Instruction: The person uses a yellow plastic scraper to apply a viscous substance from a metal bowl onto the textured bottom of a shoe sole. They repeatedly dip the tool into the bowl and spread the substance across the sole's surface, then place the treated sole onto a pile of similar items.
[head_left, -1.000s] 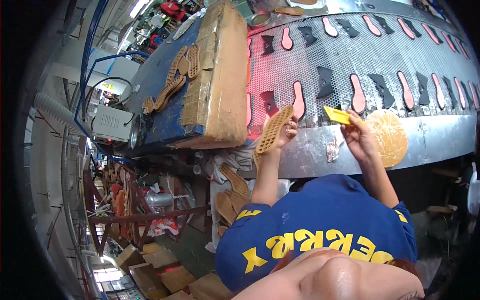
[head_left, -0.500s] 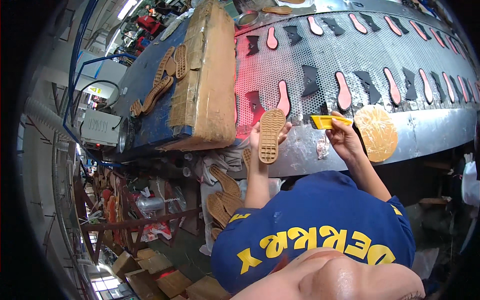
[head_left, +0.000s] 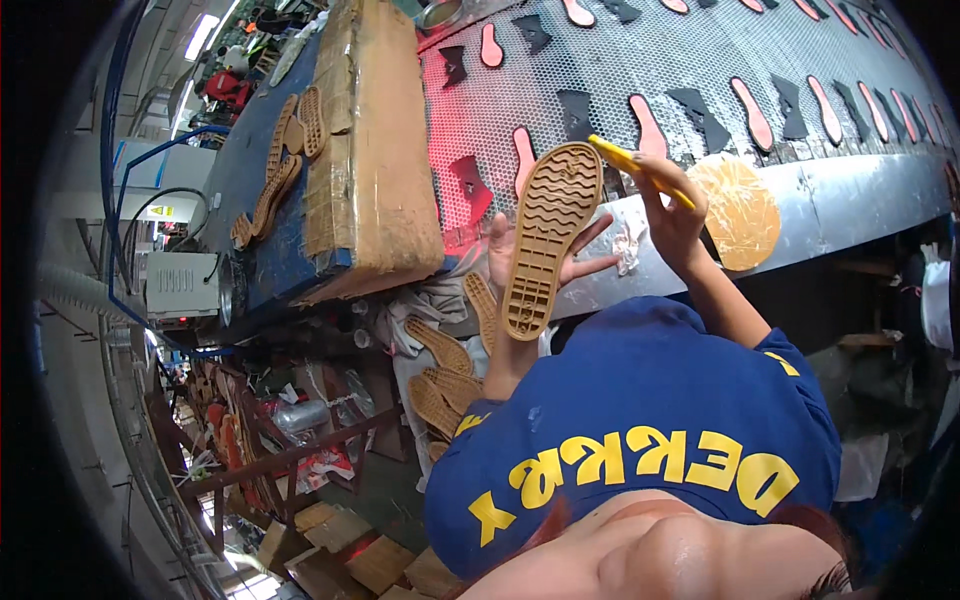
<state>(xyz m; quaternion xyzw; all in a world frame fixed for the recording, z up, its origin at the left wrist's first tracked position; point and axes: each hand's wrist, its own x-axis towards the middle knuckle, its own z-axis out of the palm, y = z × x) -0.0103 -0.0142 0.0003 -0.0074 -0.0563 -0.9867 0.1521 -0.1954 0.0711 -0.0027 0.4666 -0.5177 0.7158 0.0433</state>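
Observation:
A tan rubber shoe sole (head_left: 553, 235) with a wavy, ridged tread lies across my left hand (head_left: 500, 252), tread up and tilted. The thumb shows on one side of it and spread fingers on the other; the palm is hidden behind it. My right hand (head_left: 677, 215) grips a slim yellow tool (head_left: 645, 173), which looks like a utility knife. Its tip is close to the upper right edge of the sole; whether they touch I cannot tell.
A perforated conveyor (head_left: 640, 75) ahead carries rows of pink insoles and black shoe pieces. An orange-brown disc (head_left: 738, 212) rests on its metal edge. At left stands a cardboard-covered box (head_left: 385, 160) with several soles on top. More soles (head_left: 440, 395) lie beside my left arm.
The sole has come closer and appears larger, tilted to the right. My right hand has swung the yellow tool left and turned it, bringing its tip to the sole's upper edge.

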